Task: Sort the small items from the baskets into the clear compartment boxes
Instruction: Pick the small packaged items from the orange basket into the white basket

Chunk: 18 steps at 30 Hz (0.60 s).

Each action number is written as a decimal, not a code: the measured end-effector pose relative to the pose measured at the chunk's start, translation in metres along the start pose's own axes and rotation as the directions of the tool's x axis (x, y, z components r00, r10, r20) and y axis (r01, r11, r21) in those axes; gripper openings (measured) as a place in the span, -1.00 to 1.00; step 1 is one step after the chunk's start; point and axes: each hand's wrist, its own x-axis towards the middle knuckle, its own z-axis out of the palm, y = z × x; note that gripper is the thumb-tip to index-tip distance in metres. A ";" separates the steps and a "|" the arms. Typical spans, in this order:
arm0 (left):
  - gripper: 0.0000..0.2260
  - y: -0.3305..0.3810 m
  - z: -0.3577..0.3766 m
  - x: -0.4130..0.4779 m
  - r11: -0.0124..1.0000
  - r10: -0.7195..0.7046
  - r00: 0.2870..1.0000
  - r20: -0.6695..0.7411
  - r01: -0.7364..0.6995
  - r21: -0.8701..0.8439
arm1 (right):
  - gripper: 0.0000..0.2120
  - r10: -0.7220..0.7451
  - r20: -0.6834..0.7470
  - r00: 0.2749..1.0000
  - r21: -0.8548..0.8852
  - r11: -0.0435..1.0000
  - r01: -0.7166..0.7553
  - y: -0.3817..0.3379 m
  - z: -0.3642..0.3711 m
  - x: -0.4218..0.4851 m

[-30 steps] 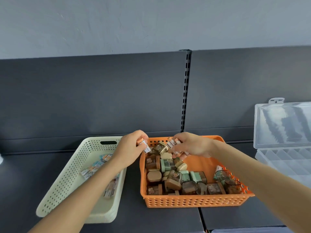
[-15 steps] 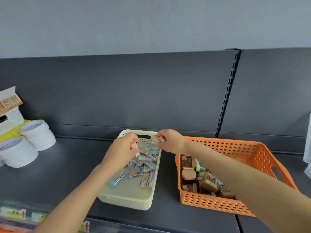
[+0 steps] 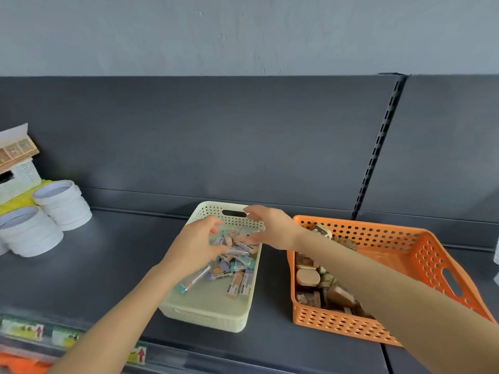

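One wide-angle view looks from head height, forward and down, onto the dark grey metal shelf at arm's reach. The cream perforated plastic basket sits mid-frame, the orange perforated plastic basket to its right, and the pale grey plaster wall fills the top.

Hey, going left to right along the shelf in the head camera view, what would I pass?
Stacks of white round containers → cream basket → orange basket.
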 end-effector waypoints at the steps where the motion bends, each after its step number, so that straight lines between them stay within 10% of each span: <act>1: -0.50 0.006 0.002 0.001 0.999 0.033 0.999 0.005 -0.033 0.002 | -0.30 -0.007 -0.014 1.000 0.002 1.000 0.007 0.005 -0.006 -0.007; 18: -0.38 0.136 0.075 0.020 0.867 0.478 0.831 0.286 -0.499 0.001 | -0.62 0.286 -0.035 0.958 -0.304 0.910 -0.283 0.132 -0.111 -0.157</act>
